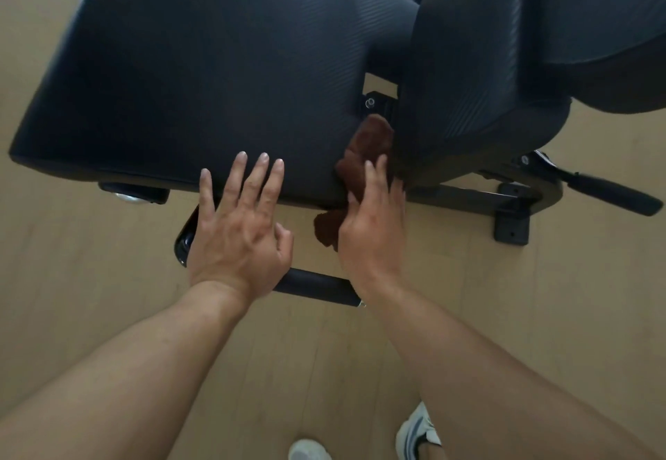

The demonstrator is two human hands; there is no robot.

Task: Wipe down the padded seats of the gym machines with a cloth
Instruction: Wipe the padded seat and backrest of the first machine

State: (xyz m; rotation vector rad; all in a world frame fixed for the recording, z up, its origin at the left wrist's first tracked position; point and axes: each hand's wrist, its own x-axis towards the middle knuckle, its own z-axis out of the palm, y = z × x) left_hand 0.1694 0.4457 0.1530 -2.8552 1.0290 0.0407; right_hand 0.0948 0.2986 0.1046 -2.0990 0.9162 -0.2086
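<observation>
Pale wood-plank floor (90, 279) (light sheen) under black machine frame (511, 223) and white shoes (418, 430).

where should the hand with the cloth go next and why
Probably sweep the brown cloth leftward across the seat pad. The right hand holds it bunched at the pad's right edge, in the gap beside the back pad, while the left hand rests flat on the near edge, and most of the pad lies to its left.
</observation>
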